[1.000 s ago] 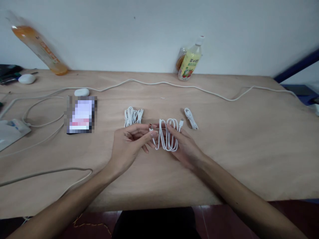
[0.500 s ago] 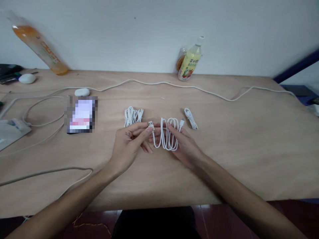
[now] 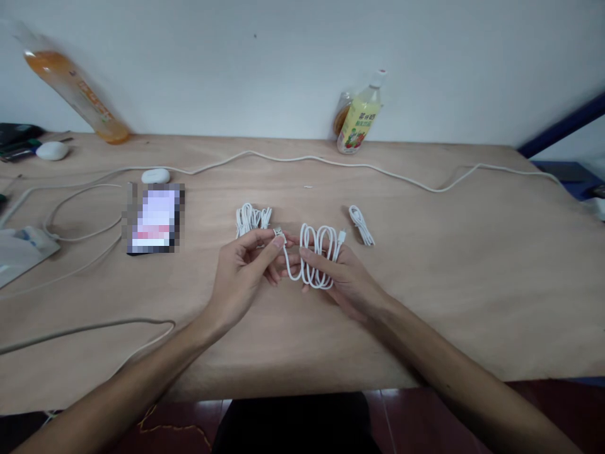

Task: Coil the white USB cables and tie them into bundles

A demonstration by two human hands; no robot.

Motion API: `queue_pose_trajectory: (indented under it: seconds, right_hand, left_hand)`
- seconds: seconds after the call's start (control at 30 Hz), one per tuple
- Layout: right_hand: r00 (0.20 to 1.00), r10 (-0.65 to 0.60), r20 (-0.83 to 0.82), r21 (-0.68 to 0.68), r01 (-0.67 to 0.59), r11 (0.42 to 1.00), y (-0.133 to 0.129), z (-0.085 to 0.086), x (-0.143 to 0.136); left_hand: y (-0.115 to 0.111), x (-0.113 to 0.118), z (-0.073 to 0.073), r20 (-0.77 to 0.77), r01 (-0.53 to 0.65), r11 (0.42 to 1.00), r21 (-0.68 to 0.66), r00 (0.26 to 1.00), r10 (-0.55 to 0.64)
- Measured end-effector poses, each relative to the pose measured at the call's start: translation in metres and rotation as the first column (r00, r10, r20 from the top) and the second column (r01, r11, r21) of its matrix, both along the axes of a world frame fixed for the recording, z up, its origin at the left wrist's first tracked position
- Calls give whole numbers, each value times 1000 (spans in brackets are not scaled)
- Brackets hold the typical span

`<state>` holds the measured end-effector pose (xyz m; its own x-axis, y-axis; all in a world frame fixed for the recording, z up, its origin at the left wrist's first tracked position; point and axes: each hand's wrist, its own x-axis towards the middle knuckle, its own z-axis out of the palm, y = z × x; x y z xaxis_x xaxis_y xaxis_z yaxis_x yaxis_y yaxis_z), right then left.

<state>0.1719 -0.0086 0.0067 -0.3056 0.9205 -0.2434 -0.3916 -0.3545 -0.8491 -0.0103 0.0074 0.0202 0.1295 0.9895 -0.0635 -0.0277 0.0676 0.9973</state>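
Note:
A white USB cable (image 3: 309, 277), wound in loose coils, is held between both hands above the table. My left hand (image 3: 243, 274) pinches its USB plug between thumb and index finger. The coils rest in my right hand (image 3: 352, 277), the thumb pressed over them, and the smaller connector (image 3: 341, 237) sticks up at their right side. Behind my left hand lies a bundle of white cables (image 3: 253, 219), its lower part hidden by the fingers. A smaller white cable bundle (image 3: 362, 225) lies beyond my right hand.
Left on the wooden table (image 3: 449, 277) lie a phone (image 3: 155, 217) with a blurred screen and a white case (image 3: 155, 176). A long white cord (image 3: 312, 157) crosses the back. A yellow-labelled bottle (image 3: 362, 120) and an orange drink bottle (image 3: 78, 94) stand by the wall.
My left hand has drawn the USB plug slightly left. My right thumb has moved left and down across the coils, which have spread a little. The things on the table have stayed put.

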Motion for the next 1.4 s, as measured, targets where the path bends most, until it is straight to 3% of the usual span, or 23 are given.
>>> queue_pose_trajectory:
  seconds: [0.23,0.43,0.6,0.73,0.93,1.13,1.4]
  right_hand:
    - [996,-81,30,64,79,995,0,-8,0]
    - [998,-37,54,104,32,994,-1,-11,-1]
    - [995,41,91,99,-50,994,-2,-8,0]
    - [994,-6,109,109,-6,994,-4,-10,0]
    - [990,-73,123,107,60,992,-4,-11,-2]
    - [957,-130,259,284,53,957,-5,-4,-2]
    - [961,-96,260,269,24,963,-7,0,-2]
  left_hand:
    - [-5,3,-3,38,61,998,-9,997,-61]
    - [-10,8,-4,145,369,928,-55,922,-358]
    - [-15,11,-4,197,486,868,-102,865,-462]
    - [-15,9,-10,257,520,843,-138,841,-476]
    - [-14,10,-20,384,466,853,-237,851,-358]
    - [-13,14,-14,461,476,838,-266,827,-323]
    - [-16,13,-11,478,516,803,-298,809,-342]
